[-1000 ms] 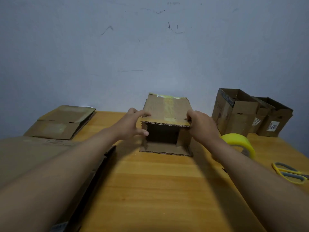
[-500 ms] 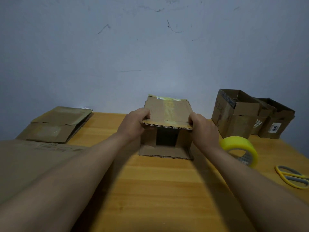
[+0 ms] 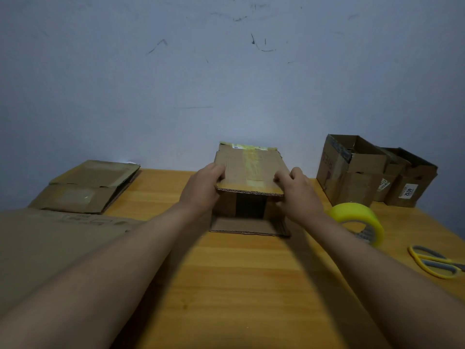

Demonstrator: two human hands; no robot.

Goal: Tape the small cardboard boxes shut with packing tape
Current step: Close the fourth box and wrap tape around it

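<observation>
A small cardboard box [image 3: 247, 170] lies on its side at the middle of the wooden table [image 3: 239, 285], its open end facing me. Old yellowish tape runs down its upper face. My left hand [image 3: 202, 190] grips the left edge of the top flap, with the thumb over it. On the right edge of that same flap, my right hand [image 3: 298, 192] holds on with its fingers curled over the top. The bottom flap lies flat on the table, and the side flaps are folded partly inward. A roll of yellow packing tape [image 3: 357, 221] stands just right of my right wrist.
Yellow-handled scissors [image 3: 435, 264] lie at the right edge. Open cardboard boxes [image 3: 352, 172] stand at the back right against the wall. A flattened box [image 3: 88, 187] lies at the back left, and a large cardboard sheet [image 3: 50, 248] covers the near left.
Both hands moved from the box's sides up onto the top flap and took hold of it. The side flaps folded further inward.
</observation>
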